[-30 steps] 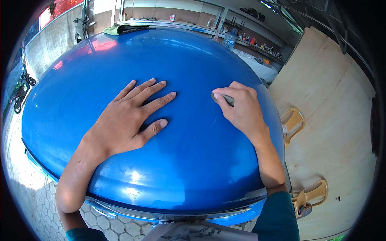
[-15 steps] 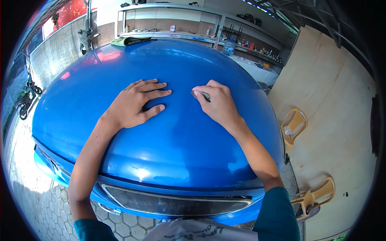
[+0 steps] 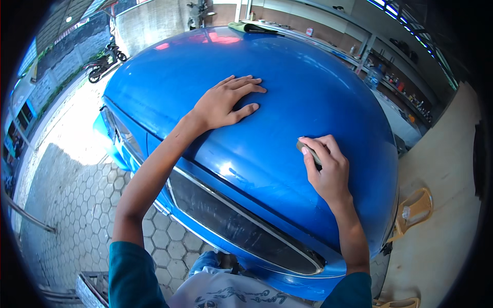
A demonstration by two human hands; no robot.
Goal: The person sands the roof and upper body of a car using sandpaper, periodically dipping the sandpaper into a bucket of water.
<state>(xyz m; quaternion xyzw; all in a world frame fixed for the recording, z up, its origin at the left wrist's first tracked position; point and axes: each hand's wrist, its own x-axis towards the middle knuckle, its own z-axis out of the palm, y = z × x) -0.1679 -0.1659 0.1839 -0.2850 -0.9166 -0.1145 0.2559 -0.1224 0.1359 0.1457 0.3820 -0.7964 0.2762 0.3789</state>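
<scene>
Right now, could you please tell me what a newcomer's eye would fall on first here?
Probably the glossy blue car roof, filling the middle of the view. On it, the left hand lies with fingers spread, while the right hand, further right, grips a small greyish block.

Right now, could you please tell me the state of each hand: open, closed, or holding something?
Left hand: open, palm down on the blue car roof.
Right hand: closed, holding a small grey-green block.
</scene>
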